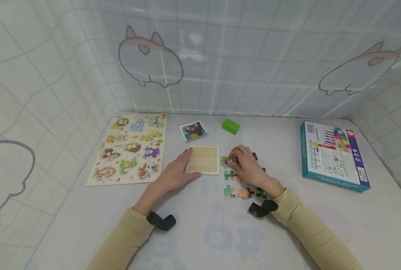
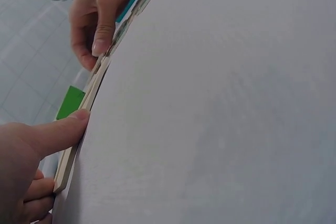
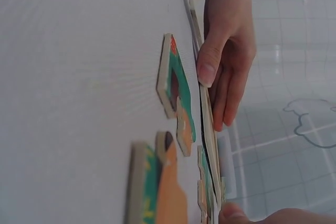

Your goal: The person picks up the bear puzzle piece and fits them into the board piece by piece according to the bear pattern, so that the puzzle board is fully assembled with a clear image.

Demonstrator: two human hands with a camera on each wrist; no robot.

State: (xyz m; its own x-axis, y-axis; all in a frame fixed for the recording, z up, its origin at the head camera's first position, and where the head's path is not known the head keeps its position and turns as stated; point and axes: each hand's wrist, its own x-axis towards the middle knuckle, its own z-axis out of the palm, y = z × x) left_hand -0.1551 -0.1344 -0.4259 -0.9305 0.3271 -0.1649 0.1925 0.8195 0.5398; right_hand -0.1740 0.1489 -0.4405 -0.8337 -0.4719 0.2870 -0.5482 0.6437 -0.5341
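A square, shallow wooden tray (image 1: 203,160) lies flat in the middle of the table. My left hand (image 1: 176,171) rests along its left side with fingers extended, and the thumb (image 2: 65,132) presses on the near rim. To the right of the tray, my right hand (image 1: 248,167) bends over the jigsaw pieces. Its thumb and fingers pinch a green and brown jigsaw piece (image 1: 224,161) in the back row, partly hidden by the fingertips. Nearer me lie a teal jigsaw piece (image 1: 229,192) and an orange one (image 1: 245,193). Other pieces are partly covered by the right hand.
Behind the tray lie a bear picture card (image 1: 193,130) and a green block (image 1: 231,126). An animal peg puzzle board (image 1: 127,150) occupies the left side. On the right sits a teal-sided toy box (image 1: 333,153). A patterned curtain (image 1: 217,56) hangs along the back.
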